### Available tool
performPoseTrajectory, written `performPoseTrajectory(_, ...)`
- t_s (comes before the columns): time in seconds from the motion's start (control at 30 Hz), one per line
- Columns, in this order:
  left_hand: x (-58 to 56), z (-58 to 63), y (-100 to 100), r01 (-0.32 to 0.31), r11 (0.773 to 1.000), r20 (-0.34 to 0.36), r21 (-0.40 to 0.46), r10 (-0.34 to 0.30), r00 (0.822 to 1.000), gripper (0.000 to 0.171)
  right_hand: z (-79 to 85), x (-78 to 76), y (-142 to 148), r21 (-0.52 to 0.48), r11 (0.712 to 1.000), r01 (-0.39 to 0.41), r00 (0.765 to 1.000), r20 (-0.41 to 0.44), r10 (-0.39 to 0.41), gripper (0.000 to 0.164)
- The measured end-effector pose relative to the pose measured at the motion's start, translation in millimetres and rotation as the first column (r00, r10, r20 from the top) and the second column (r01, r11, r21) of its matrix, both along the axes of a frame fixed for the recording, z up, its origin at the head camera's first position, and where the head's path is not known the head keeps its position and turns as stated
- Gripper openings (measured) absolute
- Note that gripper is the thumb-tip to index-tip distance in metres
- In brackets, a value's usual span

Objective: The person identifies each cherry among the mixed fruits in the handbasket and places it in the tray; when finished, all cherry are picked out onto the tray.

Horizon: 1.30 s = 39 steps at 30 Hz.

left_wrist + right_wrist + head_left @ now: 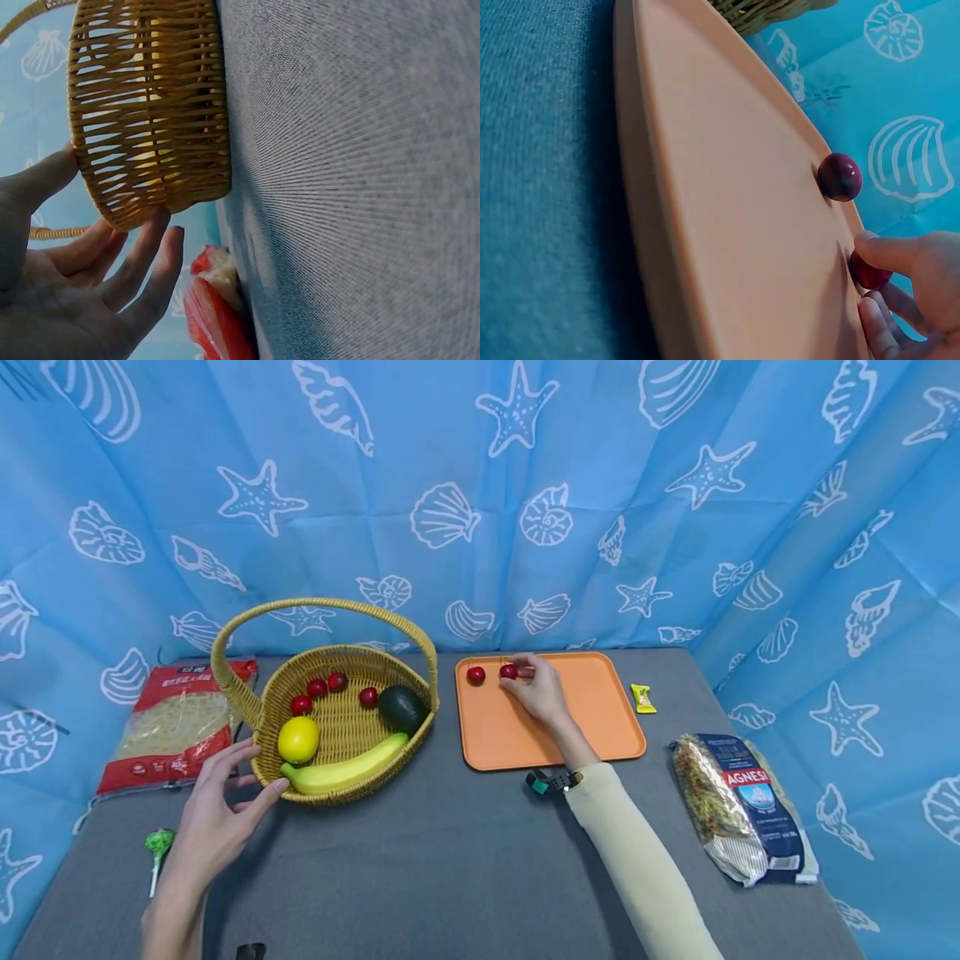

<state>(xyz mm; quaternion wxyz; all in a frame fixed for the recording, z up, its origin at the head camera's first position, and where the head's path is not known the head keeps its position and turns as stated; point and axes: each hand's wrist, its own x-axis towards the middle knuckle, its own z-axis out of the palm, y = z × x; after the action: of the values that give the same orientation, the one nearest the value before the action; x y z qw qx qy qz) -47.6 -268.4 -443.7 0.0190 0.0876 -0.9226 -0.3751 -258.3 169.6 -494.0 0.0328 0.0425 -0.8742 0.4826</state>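
My left hand (217,810) rests its thumb and fingers at the near left side of a wicker basket (345,652); in the left wrist view the thumb touches the rim and the fingers curve round the end of the basket wall (150,112). Inside lie several red cherries (337,682), a yellow lemon (298,740), a banana (348,768) and a dark avocado (402,708). Over the far side of an orange tray (547,727), my right hand (542,692) pinches a cherry (870,270) between thumb and fingers. Another cherry (476,676) sits just left of it on the tray.
A red pasta bag (176,722) lies behind the basket's left side, and a green lollipop (159,843) is nearer. Right of the tray are a yellow wrapped candy (642,698) and an AGNESI pasta bag (742,810). A blue curtain (480,510) borders the grey table (420,877).
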Motion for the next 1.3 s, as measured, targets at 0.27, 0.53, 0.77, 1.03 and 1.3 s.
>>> performPoseTrajectory(0.27, -1.5, 0.4, 0, 0.003, 1.0, 0.006, 0.002, -0.003, 1.0, 0.074, 10.8, 9.0, 4, -0.042, 0.999, -0.032, 0.999, 0.019, 0.033, 0.044)
performPoseTrajectory(0.53, -1.9, 0.7, 0, 0.001, 1.0, 0.004, 0.007, -0.001, 1.0, 0.074, 32.3, 32.7, -2, -0.158, 0.98, -0.118, 0.992, -0.062, 0.109, 0.042)
performPoseTrajectory(0.77, -1.3, 0.5, 1, 0.007, 1.0, -0.003, 0.015, -0.007, 1.0, 0.073, 60.0, 74.9, -13, -0.289, 0.932, -0.219, 0.966, -0.195, 0.167, 0.034)
performPoseTrajectory(1.03, -0.5, 1.6, 2, 0.004, 1.0, -0.002, 0.028, -0.004, 1.0, 0.072, 88.5, 112.9, -52, -0.249, 0.888, -0.386, 0.904, -0.295, 0.31, 0.034)
performPoseTrajectory(1.3, 0.7, 0.1, 1, -0.004, 0.999, 0.001, 0.032, 0.004, 1.0, 0.072, 83.4, 118.4, -127, -0.247, 0.793, -0.556, 0.823, -0.295, 0.485, 0.034)
